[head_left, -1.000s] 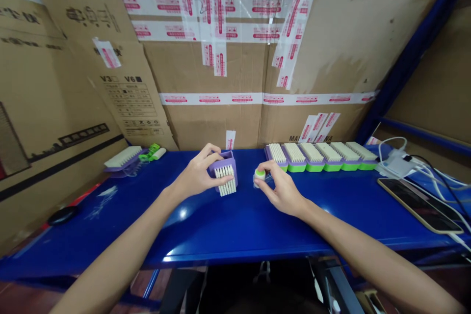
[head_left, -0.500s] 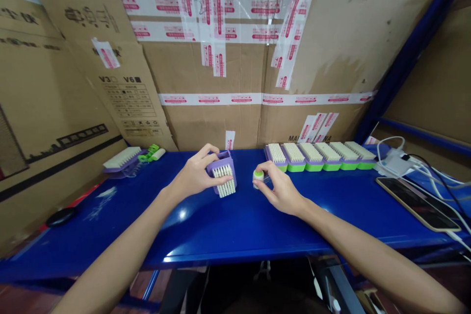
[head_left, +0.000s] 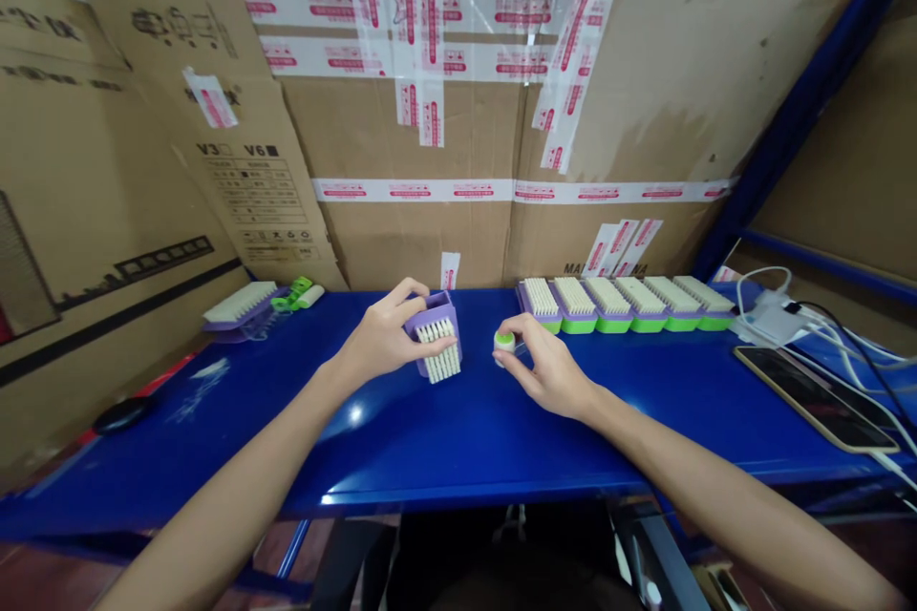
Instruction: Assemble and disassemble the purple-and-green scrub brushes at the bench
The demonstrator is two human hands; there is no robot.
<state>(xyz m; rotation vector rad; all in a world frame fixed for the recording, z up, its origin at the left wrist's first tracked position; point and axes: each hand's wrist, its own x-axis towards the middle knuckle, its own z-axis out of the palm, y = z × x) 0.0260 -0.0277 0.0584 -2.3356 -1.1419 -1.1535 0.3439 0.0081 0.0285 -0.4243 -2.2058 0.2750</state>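
My left hand (head_left: 391, 329) is closed on a purple scrub brush (head_left: 438, 348), thumb across its cream bristles, which face me. The brush is tilted above the blue table, and a hollow purple opening shows at its top. A short way to the right, my right hand (head_left: 548, 368) pinches a small white part with a green top (head_left: 504, 344) between thumb and fingers. A clear piece shows partly behind those fingers; the rest is hidden by the hand. The two held things are apart.
Several purple-and-green brushes (head_left: 608, 307) stand in a row at the back right, bristles up. Another brush (head_left: 240, 304) and green parts (head_left: 297, 294) lie at the back left. A phone (head_left: 813, 396) and a white charger with cables (head_left: 770, 315) are at the right. Cardboard (head_left: 415, 234) walls the back.
Almost nothing differs. The view has shifted very slightly, and both hands keep the same hold in nearly the same place.
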